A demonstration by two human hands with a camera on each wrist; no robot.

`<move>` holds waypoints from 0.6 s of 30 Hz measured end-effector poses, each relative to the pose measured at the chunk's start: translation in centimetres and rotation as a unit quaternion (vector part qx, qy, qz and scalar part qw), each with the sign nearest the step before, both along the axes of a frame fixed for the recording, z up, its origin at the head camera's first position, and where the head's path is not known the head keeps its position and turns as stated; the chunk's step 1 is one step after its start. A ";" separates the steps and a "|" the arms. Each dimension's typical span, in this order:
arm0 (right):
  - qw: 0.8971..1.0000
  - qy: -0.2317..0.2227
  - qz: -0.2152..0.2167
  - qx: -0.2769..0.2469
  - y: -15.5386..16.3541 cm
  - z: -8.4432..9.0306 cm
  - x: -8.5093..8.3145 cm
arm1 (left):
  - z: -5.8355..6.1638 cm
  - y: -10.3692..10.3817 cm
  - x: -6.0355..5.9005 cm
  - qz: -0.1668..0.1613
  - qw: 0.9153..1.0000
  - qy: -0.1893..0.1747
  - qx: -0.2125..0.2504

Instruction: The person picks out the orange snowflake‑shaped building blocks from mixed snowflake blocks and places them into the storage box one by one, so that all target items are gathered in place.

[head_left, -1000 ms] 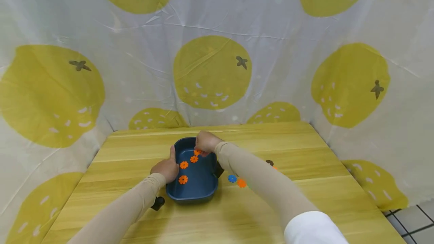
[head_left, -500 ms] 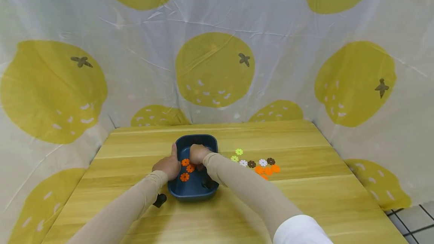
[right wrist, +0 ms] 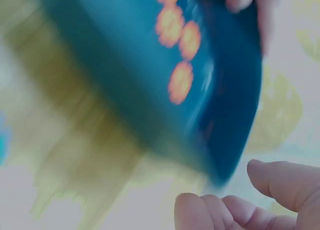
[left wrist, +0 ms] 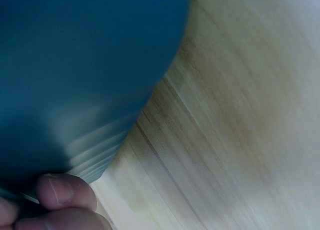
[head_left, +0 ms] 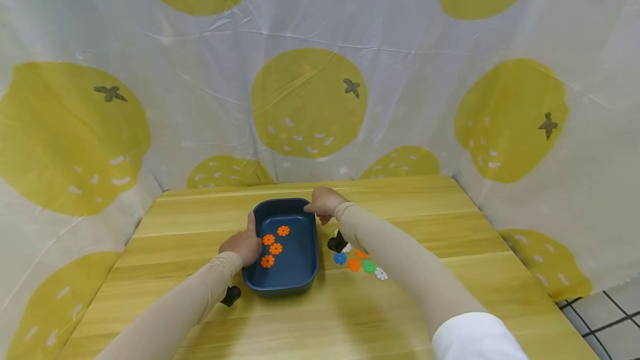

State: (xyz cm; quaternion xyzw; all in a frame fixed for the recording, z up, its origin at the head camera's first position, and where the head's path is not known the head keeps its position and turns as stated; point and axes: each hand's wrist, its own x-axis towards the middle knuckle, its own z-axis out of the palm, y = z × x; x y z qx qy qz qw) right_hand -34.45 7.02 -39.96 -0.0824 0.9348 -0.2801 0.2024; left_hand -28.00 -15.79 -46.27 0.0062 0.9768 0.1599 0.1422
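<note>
A dark blue rectangular tray (head_left: 292, 265) rests on the wooden table, with several orange snowflake discs (head_left: 275, 249) lying flat along its left side. My left hand (head_left: 244, 246) grips the tray's left rim. In the left wrist view its fingertips (left wrist: 67, 192) curl against the tray's outer wall. At the far right corner of the tray is my right hand (head_left: 325, 203), a finger near the rim. The right wrist view shows the thumb (right wrist: 280, 180) apart from the bent fingers, with nothing held between them.
Right of the tray lie loose discs: a blue disc (head_left: 340, 258), an orange disc (head_left: 354, 264), a green disc (head_left: 369, 266) and a white disc (head_left: 381, 274). My right forearm hides others. A lemon-print cloth (head_left: 400, 71) hangs behind the table (head_left: 320, 326).
My right hand has left the tray's inside, moving right and away over the far right rim. One more orange disc shows in the tray. My left hand stays on the left rim.
</note>
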 end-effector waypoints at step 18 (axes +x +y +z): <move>0.980 -0.101 -0.145 0.096 19.4 -4.6 4.8 | -0.3 -0.3 -0.4 -0.018 1.000 -0.006 0.008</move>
